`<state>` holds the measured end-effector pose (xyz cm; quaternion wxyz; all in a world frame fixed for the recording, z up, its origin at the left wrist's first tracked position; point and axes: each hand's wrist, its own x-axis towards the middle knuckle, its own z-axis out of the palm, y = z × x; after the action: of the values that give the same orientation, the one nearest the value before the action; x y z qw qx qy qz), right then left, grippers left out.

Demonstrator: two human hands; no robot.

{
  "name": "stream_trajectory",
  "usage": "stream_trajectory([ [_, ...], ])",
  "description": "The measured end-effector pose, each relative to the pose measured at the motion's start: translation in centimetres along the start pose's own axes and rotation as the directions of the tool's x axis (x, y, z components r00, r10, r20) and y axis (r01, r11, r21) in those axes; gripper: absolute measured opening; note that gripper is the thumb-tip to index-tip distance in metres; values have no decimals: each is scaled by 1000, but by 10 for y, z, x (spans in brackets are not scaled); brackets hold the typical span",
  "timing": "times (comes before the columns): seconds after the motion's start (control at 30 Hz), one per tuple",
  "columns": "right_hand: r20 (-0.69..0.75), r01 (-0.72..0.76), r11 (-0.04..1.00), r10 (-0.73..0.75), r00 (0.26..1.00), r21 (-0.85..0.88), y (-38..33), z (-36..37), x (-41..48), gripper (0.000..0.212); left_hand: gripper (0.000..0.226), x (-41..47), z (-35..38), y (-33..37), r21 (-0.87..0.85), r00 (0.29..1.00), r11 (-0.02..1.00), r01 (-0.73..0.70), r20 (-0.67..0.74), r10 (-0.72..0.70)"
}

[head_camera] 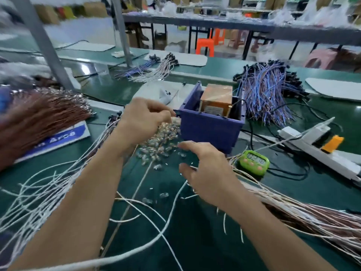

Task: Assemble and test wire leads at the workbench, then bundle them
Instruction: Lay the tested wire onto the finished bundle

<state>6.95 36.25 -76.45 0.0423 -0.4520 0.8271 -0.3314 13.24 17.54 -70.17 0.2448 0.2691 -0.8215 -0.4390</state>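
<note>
left hand is up at centre frame, fingertips pinched together over the heap of clear connectors, right beside the purple box; the blur hides whether it holds one. right hand hovers just below, fingers loosely spread. white wire leads sprawl across the green mat at lower left.

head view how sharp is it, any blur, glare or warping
Head view: motion blur smears the brown wire bundle at left and the far shelves; purple box and green timer look sharper; glare on the green mat; edges bend, wide-angle.
</note>
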Motion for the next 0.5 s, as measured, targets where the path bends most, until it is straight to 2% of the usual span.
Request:
stream_trajectory([
  [0.07, 83, 46, 999, -46, 996, -2, -24, 15, 21, 47, 20, 0, -23, -7, -347, 994, 937, 34, -86, -68],
  [0.1, 131, 62, 998, -61, 989, -3, -36, 22, 31, 47, 20, 2, -34, -12, -450, 990, 892, 32, -107, -90],
  [0.2, 302, 111, 993, -116, 946, 36, -62, 45, 52, 49, 20, 8, -60, -22, -480, 985, 877, 17, -143, -97],
  [0.3, 504, 195, 981, -156, 850, -25, -75, 66, 64, 65, 21, 17, -74, -29, -487, 980, 873, 3, -170, -99],
  [0.4, 632, 276, 949, -124, 765, -149, -78, 74, 74, 66, 18, 24, -76, -43, -333, 988, 941, 57, -118, -102],
  [0.47, 647, 267, 949, -98, 756, -169, -75, 75, 82, 64, 15, 27, -76, -61, -36, 993, 994, 104, -59, -106],
  [0.5, 618, 250, 951, -87, 781, -181, -74, 76, 87, 60, 14, 28, -76, -71, 148, 993, 982, 115, -16, -114],
])
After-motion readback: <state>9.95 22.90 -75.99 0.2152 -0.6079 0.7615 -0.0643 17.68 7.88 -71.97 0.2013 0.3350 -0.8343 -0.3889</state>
